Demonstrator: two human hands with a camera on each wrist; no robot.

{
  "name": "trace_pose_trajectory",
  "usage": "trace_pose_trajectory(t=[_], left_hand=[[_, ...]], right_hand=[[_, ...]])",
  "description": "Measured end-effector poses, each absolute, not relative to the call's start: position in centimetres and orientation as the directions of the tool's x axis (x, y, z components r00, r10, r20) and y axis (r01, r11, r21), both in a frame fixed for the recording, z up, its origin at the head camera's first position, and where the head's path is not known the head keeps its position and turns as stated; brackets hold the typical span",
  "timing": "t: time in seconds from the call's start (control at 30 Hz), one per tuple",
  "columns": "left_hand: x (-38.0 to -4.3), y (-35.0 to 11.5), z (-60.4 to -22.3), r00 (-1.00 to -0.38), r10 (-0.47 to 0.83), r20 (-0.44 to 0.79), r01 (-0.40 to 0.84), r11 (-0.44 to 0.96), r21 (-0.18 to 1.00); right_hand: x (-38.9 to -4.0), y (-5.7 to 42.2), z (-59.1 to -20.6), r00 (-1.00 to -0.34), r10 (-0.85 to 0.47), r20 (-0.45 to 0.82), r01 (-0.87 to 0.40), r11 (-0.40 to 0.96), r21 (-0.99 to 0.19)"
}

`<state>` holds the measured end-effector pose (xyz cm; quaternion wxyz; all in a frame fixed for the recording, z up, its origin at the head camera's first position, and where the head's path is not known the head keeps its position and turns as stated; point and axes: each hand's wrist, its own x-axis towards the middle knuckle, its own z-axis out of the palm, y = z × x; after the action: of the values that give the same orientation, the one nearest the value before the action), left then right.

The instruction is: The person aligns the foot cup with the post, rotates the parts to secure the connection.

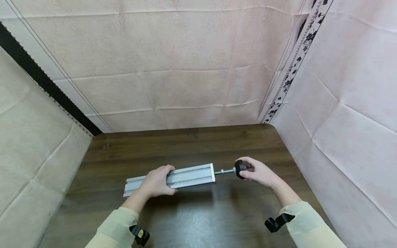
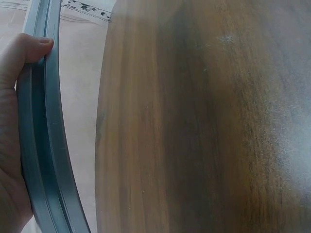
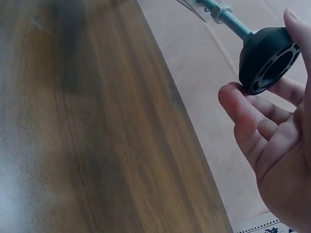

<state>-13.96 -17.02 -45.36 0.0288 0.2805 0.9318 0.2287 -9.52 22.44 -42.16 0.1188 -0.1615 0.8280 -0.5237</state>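
Note:
A long grooved aluminium profile [image 1: 190, 175] slants across the head view, with a pale end plate on its right end. My left hand [image 1: 157, 181] grips it near the middle, thumb on the near side and fingers over the far side. In the left wrist view the thumb presses along a groove of the profile [image 2: 41, 121]. Out of the end plate runs a threaded rod [image 1: 225, 171] carrying a hex nut [image 3: 221, 13]. At the rod's tip is a black round levelling foot [image 1: 239, 169], which my right hand [image 1: 258, 172] pinches at its rim between thumb and fingers.
Below lies a brown wood-grain table [image 1: 186, 220], its far edge meeting a pale cloth hanging [image 1: 186, 69]. More cloth [image 1: 347, 120] hangs on the right and left sides. Black camera mounts [image 1: 279, 222] sit on both sleeves.

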Motion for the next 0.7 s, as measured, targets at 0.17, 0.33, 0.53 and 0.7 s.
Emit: trace_pose_trajectory(t=[0.17, 0.33, 0.53, 0.7], left_hand=[[-13.97, -17.03, -45.19, -0.846, 0.529, 0.066, 0.500, 0.742, 0.447], [-14.05, -17.03, -45.15, -0.846, 0.528, 0.067, 0.498, 0.741, 0.449], [-14.09, -17.14, -45.25, -0.849, 0.524, 0.066, 0.495, 0.745, 0.447], [-14.09, -17.11, -45.17, -0.847, 0.528, 0.066, 0.498, 0.742, 0.449]], right_hand=[[-9.52, 22.65, -42.32, -0.927, -0.375, -0.004, -0.158, 0.402, -0.902], [-9.17, 22.91, -42.28, -0.910, -0.407, 0.081, -0.242, 0.360, -0.901], [-8.99, 22.84, -42.39, -0.873, -0.467, 0.144, -0.328, 0.343, -0.880], [-9.07, 22.59, -42.38, -0.865, -0.470, 0.177, -0.354, 0.320, -0.879]])
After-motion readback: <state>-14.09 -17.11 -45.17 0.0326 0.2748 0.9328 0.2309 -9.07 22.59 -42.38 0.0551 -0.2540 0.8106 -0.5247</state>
